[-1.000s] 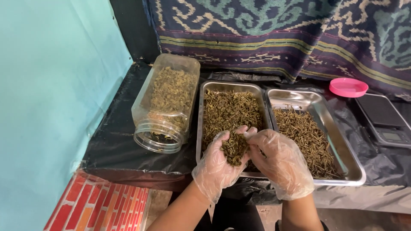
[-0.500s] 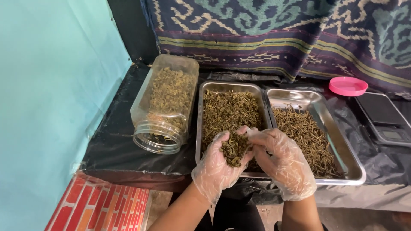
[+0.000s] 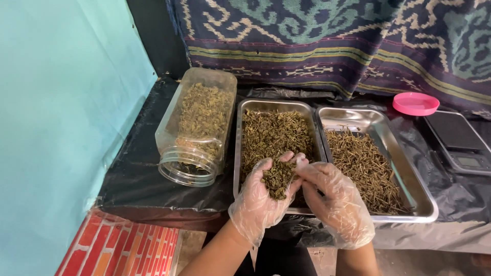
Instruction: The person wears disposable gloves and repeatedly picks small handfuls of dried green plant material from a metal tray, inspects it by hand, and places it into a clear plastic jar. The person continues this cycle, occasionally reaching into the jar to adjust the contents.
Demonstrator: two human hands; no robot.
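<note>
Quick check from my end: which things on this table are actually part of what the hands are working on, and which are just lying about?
In use:
left hand, cupped, gloved
dried herb handful
right hand, picking at it
left steel tray
right steel tray of stems

Lying about:
tipped plastic jar
pink lid
digital scale
patterned cloth

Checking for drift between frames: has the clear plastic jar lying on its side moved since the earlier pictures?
No. The clear jar lies in the same spot, alongside the left steel tray, mouth toward the table's near edge.
</note>
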